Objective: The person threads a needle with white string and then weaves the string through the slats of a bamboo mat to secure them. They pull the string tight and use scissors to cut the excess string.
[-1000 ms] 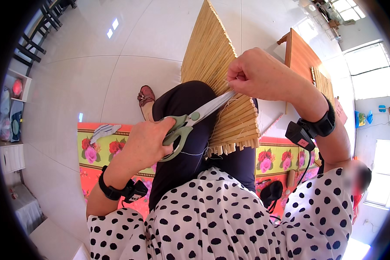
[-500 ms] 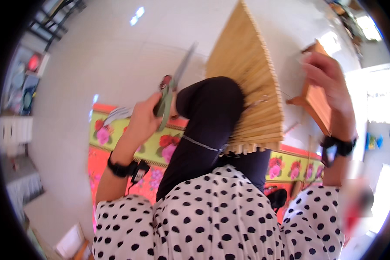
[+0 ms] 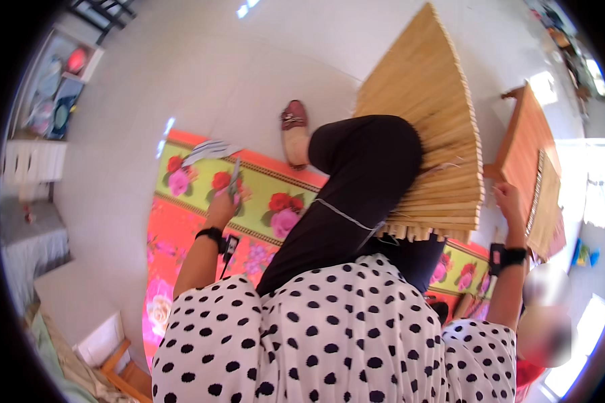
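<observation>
A bundle of flat straw-coloured strips (image 3: 417,87), fanned out like a stiff mat with a stitched edge, leans against my bent knee in black trousers (image 3: 366,161). A loose thread (image 3: 450,163) lies on it. Low over the flowered mat at the left, my left hand (image 3: 220,209) is closed around scissors (image 3: 234,176), blades pointing away from me. To the right of the bundle, my right hand (image 3: 508,201) is raised with its fingers pinched; what they hold, if anything, is too small to see. A pale cord (image 3: 343,216) runs across my thigh.
A flowered red and green mat (image 3: 165,252) lies under me, with a striped cloth (image 3: 208,152) on it. A wooden bench (image 3: 528,134) stands at the right, bearing another straw-coloured piece (image 3: 544,201). Behind it a person (image 3: 532,373) is partly visible. White shelves (image 3: 37,161) stand far left.
My left hand has drawn back and down with the scissors, away from my foot. My right hand has lowered beside the bundle. The view has shifted, showing more of the bench.
</observation>
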